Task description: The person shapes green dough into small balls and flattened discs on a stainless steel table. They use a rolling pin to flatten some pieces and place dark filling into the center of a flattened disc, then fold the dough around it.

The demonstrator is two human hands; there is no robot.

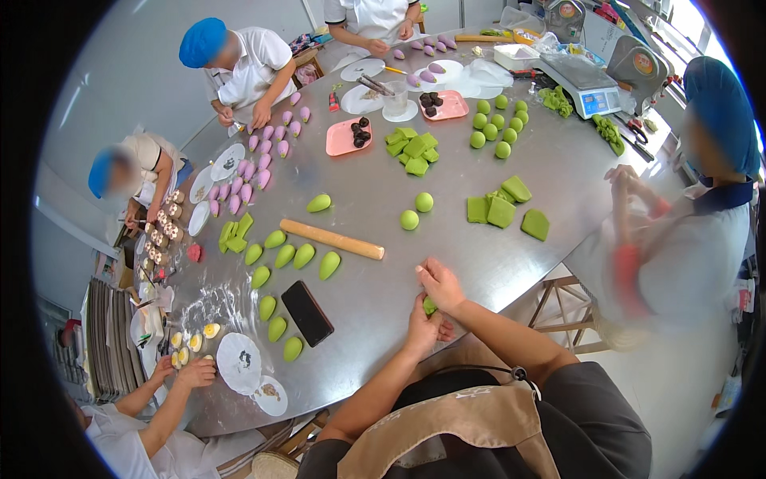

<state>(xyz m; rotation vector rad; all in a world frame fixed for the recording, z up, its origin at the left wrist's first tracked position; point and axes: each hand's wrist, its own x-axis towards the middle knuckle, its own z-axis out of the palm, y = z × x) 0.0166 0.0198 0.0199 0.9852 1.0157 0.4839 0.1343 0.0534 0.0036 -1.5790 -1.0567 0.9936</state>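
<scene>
Close to the table's near edge, my two hands meet around a small lump of green dough (430, 306). My left hand (424, 329) is curled around it, leaving only part of the dough in sight. Just above, my right hand (441, 285) is closed with its fingers bent, its lower edge against the dough; whatever may be inside is hidden. Two green balls (416, 211) rest on the table beyond my hands. Left of them lie a wooden rolling pin (332, 239) and several smooth green egg-shaped pieces (303, 255). A dark phone (307, 312) lies nearer on the left.
Flat green dough slices (500, 211) lie at right, with more green balls (496, 124) beyond. Pink trays (341, 142) hold dark balls. A scale (586, 88) stands at far right. Co-workers line the far and left sides; another person (670, 239) is close on my right.
</scene>
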